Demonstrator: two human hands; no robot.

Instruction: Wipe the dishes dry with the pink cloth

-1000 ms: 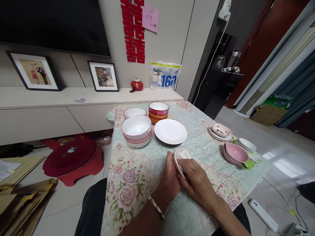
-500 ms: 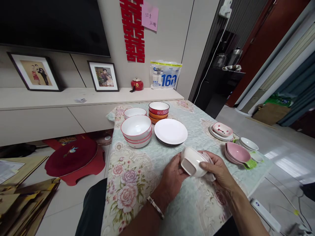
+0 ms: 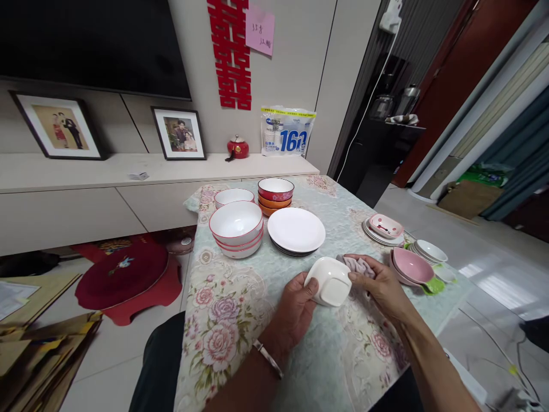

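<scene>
My left hand [image 3: 298,303] grips the left side of a small white squarish bowl [image 3: 329,281], thumb on its outside. The bowl's underside with its square foot ring faces me, held above the flowered tablecloth [image 3: 231,343]. In my right hand [image 3: 377,283] is a bunched pale pinkish cloth [image 3: 359,266], pinched at the bowl's right edge. Just beyond the bowl lies a stack of plates with a white one [image 3: 297,229] on top. Left of it stand stacked white bowls with red rims [image 3: 237,223].
Behind are orange bowls [image 3: 275,203] under a red one [image 3: 277,189]. On the right lie pink bowls [image 3: 414,265], a small dish with a pink pattern [image 3: 386,225] on plates, and white bowls [image 3: 432,250]. A red stool [image 3: 128,286] stands left of the table.
The white bowl has been turned so its underside now faces me more fully. My left thumb has come onto its outside, and the cloth in my right hand has shifted up to the bowl's right edge.
</scene>
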